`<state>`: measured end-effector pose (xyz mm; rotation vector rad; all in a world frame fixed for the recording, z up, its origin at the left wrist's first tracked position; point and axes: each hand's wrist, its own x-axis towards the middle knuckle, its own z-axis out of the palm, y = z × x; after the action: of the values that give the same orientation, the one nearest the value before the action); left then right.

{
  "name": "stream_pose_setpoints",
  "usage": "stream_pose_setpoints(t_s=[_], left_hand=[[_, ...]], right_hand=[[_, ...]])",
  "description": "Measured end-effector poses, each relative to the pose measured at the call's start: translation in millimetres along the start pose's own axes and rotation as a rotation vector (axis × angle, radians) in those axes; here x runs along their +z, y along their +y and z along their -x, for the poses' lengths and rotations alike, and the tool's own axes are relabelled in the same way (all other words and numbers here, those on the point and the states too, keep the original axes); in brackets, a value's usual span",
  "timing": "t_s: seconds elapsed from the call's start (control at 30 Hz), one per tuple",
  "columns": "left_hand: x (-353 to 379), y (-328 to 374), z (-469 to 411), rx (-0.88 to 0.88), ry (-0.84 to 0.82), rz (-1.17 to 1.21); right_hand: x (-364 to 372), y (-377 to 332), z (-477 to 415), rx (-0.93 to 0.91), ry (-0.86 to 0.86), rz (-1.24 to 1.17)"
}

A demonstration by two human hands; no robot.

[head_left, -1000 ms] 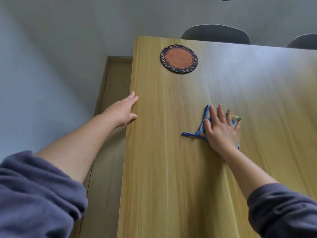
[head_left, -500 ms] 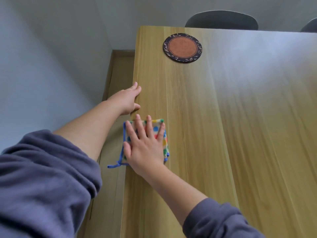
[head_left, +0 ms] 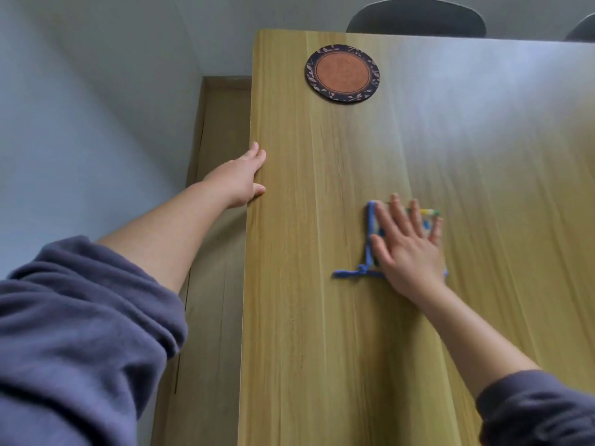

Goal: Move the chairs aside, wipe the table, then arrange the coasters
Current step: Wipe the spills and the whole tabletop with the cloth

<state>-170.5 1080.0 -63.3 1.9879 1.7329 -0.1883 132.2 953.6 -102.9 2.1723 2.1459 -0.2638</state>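
Note:
My right hand (head_left: 408, 249) lies flat, fingers spread, on a small spotted cloth (head_left: 373, 233) with blue trim and a blue loop, pressing it onto the wooden table (head_left: 322, 317) near the middle. My left hand (head_left: 240, 178) rests against the table's left edge, thumb on top, holding nothing. A round coaster (head_left: 342, 73), orange in the centre with a dark leaf-patterned rim, sits near the far left corner of the table.
Two dark grey chair backs (head_left: 415, 17) (head_left: 582, 29) show beyond the table's far edge. A grey wall stands on the left, with a strip of wooden floor (head_left: 219, 284) between it and the table.
My right hand slid the cloth from the middle to the left edge half a second ago, and has now swept it back right. The left hand stayed on the edge.

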Motion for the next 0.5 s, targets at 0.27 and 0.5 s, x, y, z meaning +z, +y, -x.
stream_pose_setpoints(t_s=[0.27,0.5], left_hand=[[-0.3,-1.1,-2.5,0.009,-0.008,-0.037],[2.4,2.1,2.3,-0.005,0.050,-0.019]], right_hand=[[2.1,-30.0,17.4,0.400,0.021,-0.105],[17.9,-165.3,57.5,-0.073,0.000,-0.108]])
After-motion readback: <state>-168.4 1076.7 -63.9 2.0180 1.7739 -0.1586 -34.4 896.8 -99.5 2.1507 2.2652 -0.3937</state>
